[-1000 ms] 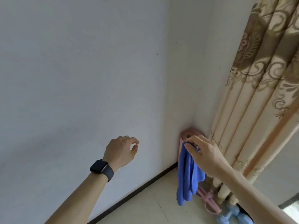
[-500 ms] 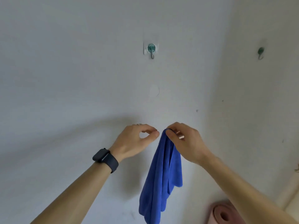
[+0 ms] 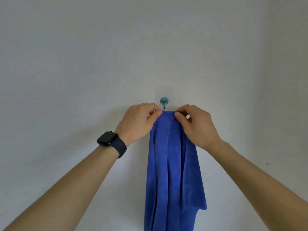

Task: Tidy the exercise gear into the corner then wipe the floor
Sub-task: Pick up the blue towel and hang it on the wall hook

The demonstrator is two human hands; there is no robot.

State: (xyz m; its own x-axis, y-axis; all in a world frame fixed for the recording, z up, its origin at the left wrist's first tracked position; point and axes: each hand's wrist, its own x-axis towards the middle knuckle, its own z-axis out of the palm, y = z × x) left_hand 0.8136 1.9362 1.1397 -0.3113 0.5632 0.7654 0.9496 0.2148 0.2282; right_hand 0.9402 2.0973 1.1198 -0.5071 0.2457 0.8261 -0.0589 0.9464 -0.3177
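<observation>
A blue cloth (image 3: 173,164) hangs down the white wall in long folds. Its top edge is bunched just under a teal wall hook (image 3: 164,101). My left hand (image 3: 140,122), with a black watch on the wrist, pinches the cloth's top left corner. My right hand (image 3: 196,125) pinches the top right corner, thumb on the front of the fabric. Both hands sit level, one on each side of the hook's metal prong. Whether the cloth rests on the prong I cannot tell. No exercise gear is in view.
The white wall (image 3: 83,64) fills the view. A corner shadow runs down the right side. The floor is out of sight.
The cloth went from the corner by the rolled mat up to the hook. My left hand has taken hold of its top edge beside the right hand.
</observation>
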